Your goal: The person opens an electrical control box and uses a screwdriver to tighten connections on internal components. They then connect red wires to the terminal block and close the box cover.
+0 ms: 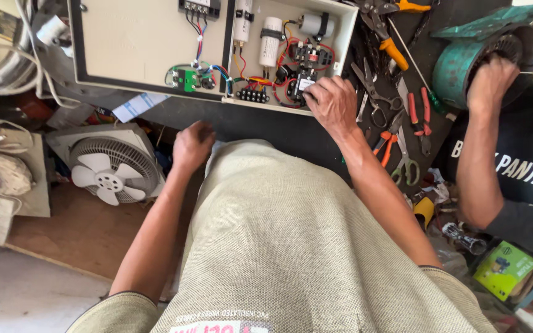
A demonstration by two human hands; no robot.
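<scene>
Left hand is loosely curled, holding nothing, at the bench edge. Your right hand rests fingers-down on the contactor in the open control box; grip hidden. Wiring looks mostly landed, cover still off. Pliers and scissors right; co-worker's hand on a motor stator.

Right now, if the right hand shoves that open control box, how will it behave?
The control box likely slides stiffly: it's a rigid tray lying flat. The loose wires under the right hand could snag. Mounted white capacitors probably add weight.
</scene>
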